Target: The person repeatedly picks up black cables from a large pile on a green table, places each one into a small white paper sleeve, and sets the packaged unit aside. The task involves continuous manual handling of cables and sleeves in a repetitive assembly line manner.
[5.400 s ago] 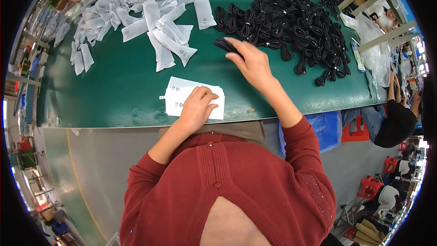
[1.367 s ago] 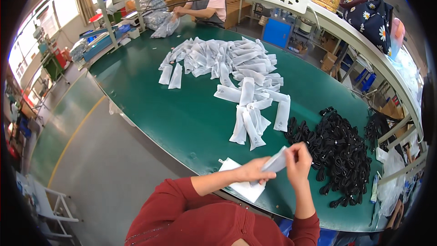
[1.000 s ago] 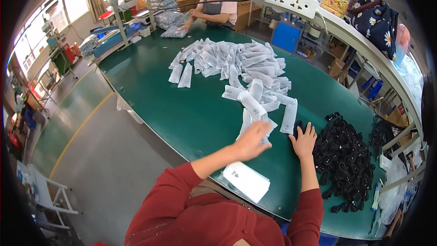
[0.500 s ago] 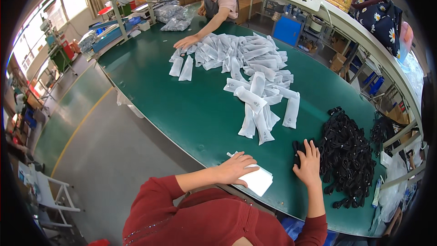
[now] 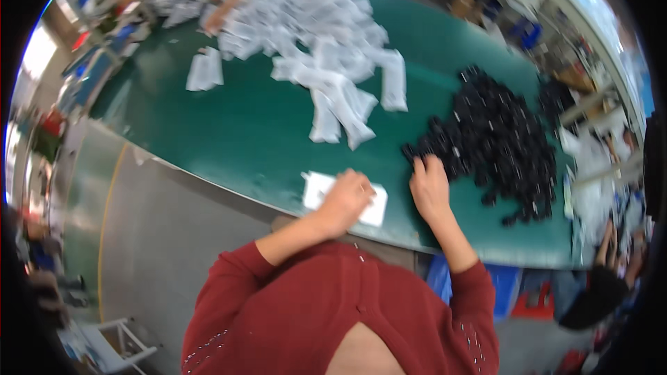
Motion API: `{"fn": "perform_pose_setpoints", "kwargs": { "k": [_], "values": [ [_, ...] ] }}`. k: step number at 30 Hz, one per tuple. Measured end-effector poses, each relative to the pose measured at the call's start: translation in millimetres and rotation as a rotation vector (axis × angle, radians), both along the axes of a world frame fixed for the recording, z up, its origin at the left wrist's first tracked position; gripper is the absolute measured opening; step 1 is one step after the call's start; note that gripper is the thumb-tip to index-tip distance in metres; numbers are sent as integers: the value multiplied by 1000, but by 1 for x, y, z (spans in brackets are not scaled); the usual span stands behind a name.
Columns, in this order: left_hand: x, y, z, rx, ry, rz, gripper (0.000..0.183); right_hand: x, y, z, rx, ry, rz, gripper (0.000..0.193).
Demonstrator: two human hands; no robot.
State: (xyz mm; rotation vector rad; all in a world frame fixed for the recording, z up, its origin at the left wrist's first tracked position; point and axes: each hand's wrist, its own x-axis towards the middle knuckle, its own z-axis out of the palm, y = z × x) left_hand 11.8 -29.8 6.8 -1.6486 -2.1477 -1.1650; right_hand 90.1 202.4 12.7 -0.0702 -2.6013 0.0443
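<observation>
A small stack of flat white bags (image 5: 317, 189) lies near the table's front edge. My left hand (image 5: 345, 201) rests over it, fingers curled and pinched at the top white bag; blur hides the exact grip. To its right, my right hand (image 5: 430, 184) closes its thumb and fingertips on a bundled black cable (image 5: 413, 152) at the left edge of a pile of black cables (image 5: 497, 142). Beyond my hands, several filled white bags (image 5: 333, 101) lie crossed over each other, joining a larger heap (image 5: 299, 21).
The green table (image 5: 243, 121) has a curving front edge close to my body. At the far left, another person's hand (image 5: 214, 22) touches the heap of bags, near a few set-apart bags (image 5: 204, 71). A metal shelf frame (image 5: 597, 35) borders the right. Blue bins (image 5: 500, 290) stand below the table.
The view has shifted, so the table sits higher in it. My left hand has gone from spread flat to curled on the white bags. My right hand's spread fingers have drawn together at the cable.
</observation>
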Motion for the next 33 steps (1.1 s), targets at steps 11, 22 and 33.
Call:
{"fn": "perform_pose_setpoints", "kwargs": {
  "k": [11,22,33],
  "values": [
    [14,12,3,-145,-229,-74,13,54,-14,-14,-227,14,-87,33],
    [15,16,-13,-155,-368,36,10,92,-37,23,-794,-70,46,28],
    [13,13,-4,-142,-609,53,7,100,-44,17,-716,-103,46,27]
  ]
}}
